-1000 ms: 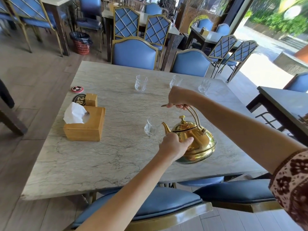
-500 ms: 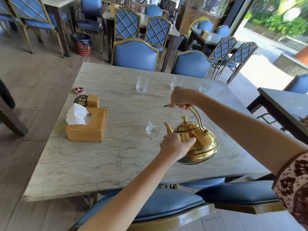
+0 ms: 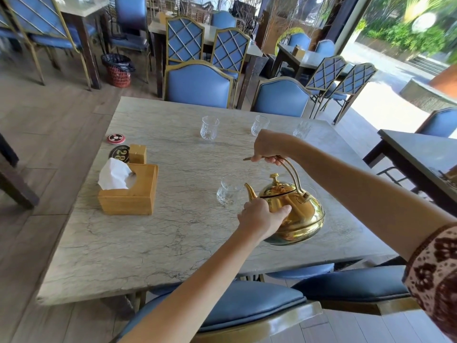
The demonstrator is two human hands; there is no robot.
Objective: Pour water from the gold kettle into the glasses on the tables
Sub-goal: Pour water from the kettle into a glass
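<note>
The gold kettle (image 3: pixel 300 216) hangs just over the marble table (image 3: pixel 158 243), tilted with its spout toward a clear glass (image 3: pixel 228 190) right beside the spout tip. My right hand (image 3: pixel 268 147) grips the top of the kettle's tall handle. My left hand (image 3: pixel 261 217) presses against the kettle's near side, below the spout. Three more glasses stand along the far edge: one (image 3: pixel 209 128) at left, one (image 3: pixel 259 125) in the middle, one (image 3: pixel 302 129) at right, partly behind my right arm.
A wooden tissue box (image 3: pixel 129 191) sits at the table's left, with a small wooden block (image 3: pixel 137 153), a number plaque (image 3: pixel 121 154) and a red disc (image 3: pixel 116 138) behind it. Blue chairs (image 3: pixel 197 86) ring the table. A dark table (image 3: pixel 425 154) stands to the right.
The kettle and both hands have hardly moved; the view has drifted slightly. The kettle stays tilted toward the near glass.
</note>
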